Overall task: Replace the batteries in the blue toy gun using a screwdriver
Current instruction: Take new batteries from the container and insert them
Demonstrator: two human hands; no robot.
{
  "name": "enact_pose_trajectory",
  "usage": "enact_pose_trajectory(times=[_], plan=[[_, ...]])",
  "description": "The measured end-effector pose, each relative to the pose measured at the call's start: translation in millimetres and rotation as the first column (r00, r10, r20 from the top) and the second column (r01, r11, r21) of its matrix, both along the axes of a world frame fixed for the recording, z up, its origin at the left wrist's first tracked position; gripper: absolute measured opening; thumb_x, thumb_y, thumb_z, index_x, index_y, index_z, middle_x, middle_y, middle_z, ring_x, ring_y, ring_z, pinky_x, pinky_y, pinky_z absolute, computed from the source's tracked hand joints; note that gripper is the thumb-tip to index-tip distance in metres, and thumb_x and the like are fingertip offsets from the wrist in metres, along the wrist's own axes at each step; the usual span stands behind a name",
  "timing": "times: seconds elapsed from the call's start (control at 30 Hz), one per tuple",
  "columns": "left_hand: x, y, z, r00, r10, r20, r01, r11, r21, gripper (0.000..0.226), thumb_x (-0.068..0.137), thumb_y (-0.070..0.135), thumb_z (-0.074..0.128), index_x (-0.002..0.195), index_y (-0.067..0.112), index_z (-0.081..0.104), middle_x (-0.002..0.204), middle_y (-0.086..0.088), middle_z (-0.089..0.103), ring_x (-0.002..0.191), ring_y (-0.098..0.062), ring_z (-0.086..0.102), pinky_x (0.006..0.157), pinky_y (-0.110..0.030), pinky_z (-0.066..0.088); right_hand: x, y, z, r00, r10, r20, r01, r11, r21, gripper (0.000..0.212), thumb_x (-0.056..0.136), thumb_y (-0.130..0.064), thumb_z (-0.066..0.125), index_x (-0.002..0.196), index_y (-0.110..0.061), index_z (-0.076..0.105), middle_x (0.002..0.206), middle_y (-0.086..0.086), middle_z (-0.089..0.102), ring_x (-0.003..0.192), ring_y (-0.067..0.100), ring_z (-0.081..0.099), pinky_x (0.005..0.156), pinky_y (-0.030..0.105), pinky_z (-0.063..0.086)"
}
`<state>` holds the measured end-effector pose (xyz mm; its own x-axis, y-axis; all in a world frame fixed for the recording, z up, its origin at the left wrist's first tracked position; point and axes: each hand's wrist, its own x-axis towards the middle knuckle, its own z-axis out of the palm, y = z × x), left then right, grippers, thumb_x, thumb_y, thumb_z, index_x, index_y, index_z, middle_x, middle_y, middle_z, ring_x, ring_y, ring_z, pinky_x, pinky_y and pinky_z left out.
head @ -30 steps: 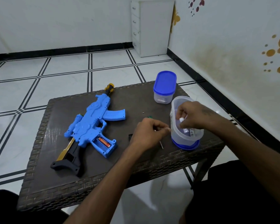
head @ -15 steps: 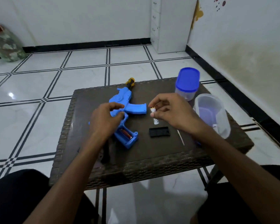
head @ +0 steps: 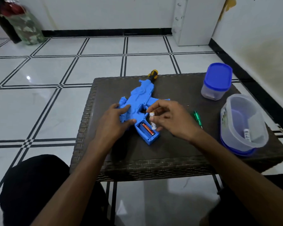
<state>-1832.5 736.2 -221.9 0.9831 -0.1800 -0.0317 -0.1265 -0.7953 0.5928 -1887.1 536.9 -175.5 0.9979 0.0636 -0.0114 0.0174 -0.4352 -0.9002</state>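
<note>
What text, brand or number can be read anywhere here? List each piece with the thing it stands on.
No text can be quoted with confidence.
White battery pinched in the right hand: dark lettering, too blurred to read.
Orange battery in the blue toy gun compartment: faint print, unreadable.
White battery in the open container: dark marks, too small to read.
Lidded container and green screwdriver: no text visible.
</note>
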Motion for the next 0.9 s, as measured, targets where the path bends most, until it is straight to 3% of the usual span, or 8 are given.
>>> enact_pose_trajectory(times=[0.17,0.37,0.6,0.77,0.9], plan=[[-1.0,0.0,0.3,1.0,-0.007,0.006,0.007,1.0,0.012,0.067,0.082,0.045,0.072,0.143,0.031,0.047,0.156,-0.003,0.031,0.133,-0.025,0.044,0.106,-0.044,0.042,0.5,3.5,-4.3,0.999,0.031,-0.034,-0.03,0.999,0.04,0.027,0.083,0.007,0.071,0.107,-0.005,0.066,0.092,0.006,0.064,0.07,0.018,0.072,0.066,0.031,0.062],[-2.8,-1.0,2.8,1.0,-0.011,0.017,0.011,0.999,0.03,0.067,0.082,0.045,0.071,0.143,0.031,0.046,0.156,-0.003,0.031,0.132,-0.025,0.046,0.106,-0.043,0.041,0.2,9.7,-10.2,0.999,-0.02,0.034,0.02,1.0,-0.014,0.029,0.079,0.002,0.076,0.099,-0.012,0.06,0.084,-0.001,0.065,0.065,0.017,0.07,0.062,0.029,0.061],[-4.0,-1.4,5.0,1.0,-0.011,0.023,0.01,0.999,0.046,0.066,0.083,0.045,0.069,0.143,0.031,0.045,0.156,-0.002,0.031,0.133,-0.024,0.045,0.106,-0.042,0.041,0.9,7.3,-6.1,0.996,0.057,0.073,-0.046,0.989,-0.144,0.026,0.083,-0.003,0.071,0.101,-0.02,0.065,0.085,-0.008,0.061,0.07,0.013,0.066,0.064,0.023,0.058],[-3.1,-1.0,3.7,1.0,-0.013,0.015,0.012,0.999,0.041,0.067,0.083,0.046,0.07,0.143,0.032,0.045,0.156,-0.002,0.031,0.132,-0.025,0.046,0.106,-0.043,0.042,0.7,5.5,-6.0,0.999,0.023,0.049,-0.019,0.997,-0.08,0.025,0.078,-0.002,0.079,0.098,-0.013,0.068,0.083,-0.003,0.065,0.062,0.014,0.071,0.064,0.032,0.062],[-3.0,-1.0,3.7,1.0,-0.014,0.014,0.013,0.999,0.035,0.067,0.083,0.045,0.07,0.143,0.031,0.045,0.156,-0.003,0.03,0.133,-0.025,0.045,0.106,-0.043,0.041,3.5,5.0,-11.1,0.997,-0.001,0.075,0.009,0.995,-0.103,0.025,0.074,-0.001,0.082,0.091,-0.015,0.069,0.09,0.001,0.069,0.073,0.016,0.072,0.071,0.038,0.062]])
